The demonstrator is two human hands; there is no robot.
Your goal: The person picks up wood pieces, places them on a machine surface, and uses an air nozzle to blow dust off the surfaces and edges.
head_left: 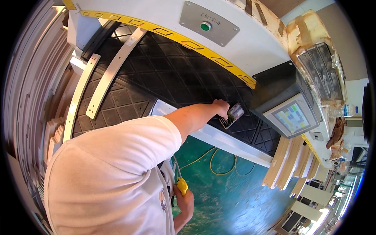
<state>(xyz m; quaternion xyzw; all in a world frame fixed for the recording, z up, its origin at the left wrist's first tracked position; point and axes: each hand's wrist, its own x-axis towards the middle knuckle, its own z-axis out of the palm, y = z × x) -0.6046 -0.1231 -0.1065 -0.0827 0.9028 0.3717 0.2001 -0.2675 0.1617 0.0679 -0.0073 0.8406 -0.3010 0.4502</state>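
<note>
My left arm reaches out from my white-shirted shoulder over a black, diamond-patterned rubber machine bed (176, 74). My left hand (221, 107) grips the near end of a small black handheld keypad unit (233, 114) with a little screen, which lies on the mat near its front edge. My right hand (185, 203) is low, close to my chest. It is closed around a yellow tool handle (181, 185), from which a thin grey hose (175, 164) runs upward.
Two pale wooden strips (111, 72) lie on the mat at left. Behind it is a white housing with a yellow stripe and a green button (205, 26). A touchscreen console (291, 117) stands right. A yellow cable (223, 164) loops on the green floor beside stacked boards (286, 164).
</note>
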